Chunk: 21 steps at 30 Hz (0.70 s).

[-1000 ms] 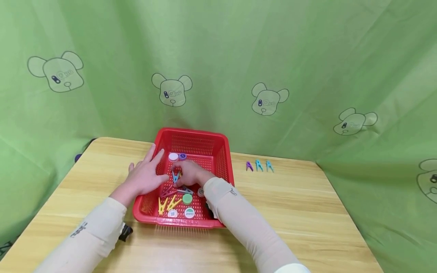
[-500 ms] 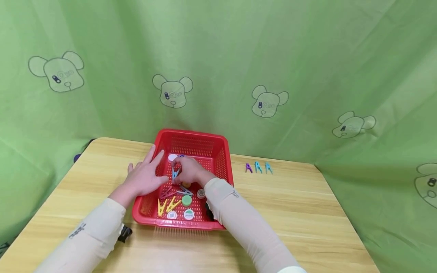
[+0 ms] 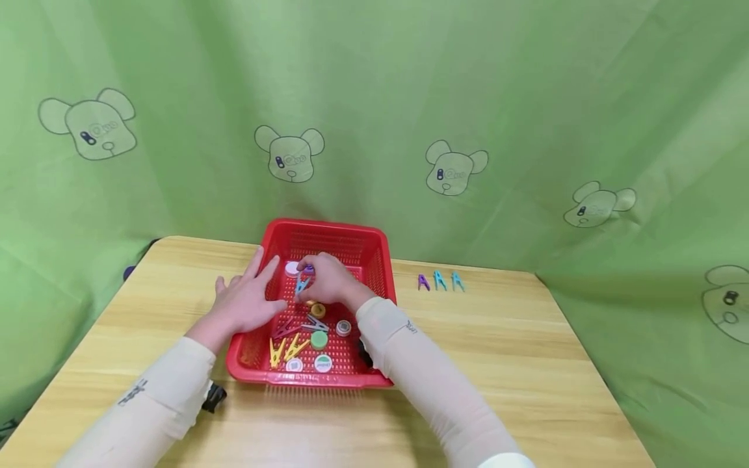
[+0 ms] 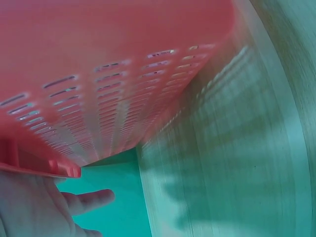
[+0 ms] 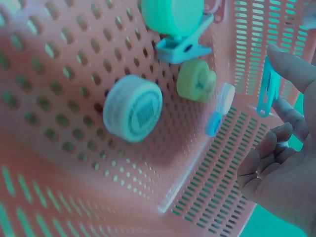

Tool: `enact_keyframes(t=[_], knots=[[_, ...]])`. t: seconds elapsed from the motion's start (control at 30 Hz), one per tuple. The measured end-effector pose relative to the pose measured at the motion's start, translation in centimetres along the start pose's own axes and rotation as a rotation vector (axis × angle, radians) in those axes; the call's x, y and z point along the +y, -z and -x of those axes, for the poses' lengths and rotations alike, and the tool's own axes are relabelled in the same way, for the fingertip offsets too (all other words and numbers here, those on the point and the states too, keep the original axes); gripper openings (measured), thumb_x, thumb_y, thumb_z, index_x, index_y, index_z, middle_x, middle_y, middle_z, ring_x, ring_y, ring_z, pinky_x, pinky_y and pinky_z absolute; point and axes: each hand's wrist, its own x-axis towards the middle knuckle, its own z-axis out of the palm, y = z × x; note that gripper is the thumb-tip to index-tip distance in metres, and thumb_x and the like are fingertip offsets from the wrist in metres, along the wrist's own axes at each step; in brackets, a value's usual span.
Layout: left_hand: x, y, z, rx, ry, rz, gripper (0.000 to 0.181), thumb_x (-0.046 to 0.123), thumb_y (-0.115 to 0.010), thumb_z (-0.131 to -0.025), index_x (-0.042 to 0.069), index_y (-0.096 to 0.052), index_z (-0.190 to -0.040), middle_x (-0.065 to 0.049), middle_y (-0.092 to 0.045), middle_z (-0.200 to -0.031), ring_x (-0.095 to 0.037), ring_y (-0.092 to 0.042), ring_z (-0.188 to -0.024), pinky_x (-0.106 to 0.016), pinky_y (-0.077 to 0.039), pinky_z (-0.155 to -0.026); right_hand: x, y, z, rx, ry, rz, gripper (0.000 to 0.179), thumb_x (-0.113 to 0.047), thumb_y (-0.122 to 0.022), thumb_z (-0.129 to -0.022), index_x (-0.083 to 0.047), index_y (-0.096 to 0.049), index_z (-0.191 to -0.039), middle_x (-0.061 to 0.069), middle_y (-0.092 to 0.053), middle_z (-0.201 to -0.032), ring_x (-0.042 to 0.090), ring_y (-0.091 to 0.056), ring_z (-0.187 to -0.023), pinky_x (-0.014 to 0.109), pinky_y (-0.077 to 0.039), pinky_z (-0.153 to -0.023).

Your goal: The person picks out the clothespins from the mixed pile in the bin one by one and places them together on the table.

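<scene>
A red perforated basket [image 3: 310, 379] stands on the wooden table. My right hand [image 3: 330, 281] reaches inside and pinches a light blue clothespin [image 3: 301, 285] between thumb and forefinger; in the right wrist view this clothespin [image 5: 268, 91] hangs above the basket floor. My left hand [image 3: 242, 300] rests over the basket's left rim, fingers stretched out. Beneath the right hand lie a yellow cap [image 3: 318, 310], a grey clothespin [image 3: 316, 324] and a dark pink clothespin [image 3: 285, 328]. Nearer the front are yellow clothespins [image 3: 277, 354], a green cap [image 3: 318, 339] and white caps [image 3: 323, 363].
Right of the basket, a purple clothespin [image 3: 424, 282] and two blue clothespins [image 3: 439, 280] stand in a row on the table [image 3: 497, 351]. A pale cap [image 3: 292, 268] sits in the basket's far left corner. Green cloth [image 3: 374, 97] hangs behind.
My right hand has shifted slightly toward the back of the basket with the blue clothespin, uncovering the yellow cap. The left hand stays on the rim.
</scene>
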Motion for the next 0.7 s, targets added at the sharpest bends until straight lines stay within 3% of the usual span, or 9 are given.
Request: enact_keyframes(t=[0.3,0.5,0.7], knots=[[0.1,0.0,0.0,-0.011,0.009,0.010,0.093,0.050,-0.063,-0.089,0.014,-0.016,-0.162,-0.010,0.012,-0.166,-0.064,-0.036,-0.127,-0.081,0.003,-0.101,0.6,2.8,1.2,0.040,-0.057,-0.083,0.054,-0.040,-0.088,-0.076,-0.017,-0.065,-0.119,0.007,-0.058,-0.116,0.015,-0.050,-0.101,0.030,-0.051,-0.084],[0.3,0.0,0.1,-0.017,0.013,0.021,0.094,0.050,-0.065,-0.089,0.015,-0.015,-0.162,-0.011,0.011,-0.166,-0.063,-0.034,-0.129,-0.080,0.003,-0.101,0.8,4.9,2.2,0.064,-0.054,-0.098,0.051,-0.041,-0.088,-0.075,-0.017,-0.065,-0.115,0.004,-0.058,-0.115,0.015,-0.050,-0.102,0.028,-0.051,-0.082],[0.5,0.1,0.2,-0.012,-0.001,0.022,0.094,0.049,-0.064,-0.090,0.013,-0.016,-0.161,-0.011,0.012,-0.166,-0.064,-0.036,-0.127,-0.080,0.003,-0.101,1.1,6.4,2.8,0.086,-0.050,-0.120,0.051,-0.039,-0.090,-0.073,-0.016,-0.065,-0.111,0.003,-0.061,-0.107,0.016,-0.054,-0.090,0.028,-0.052,-0.074]])
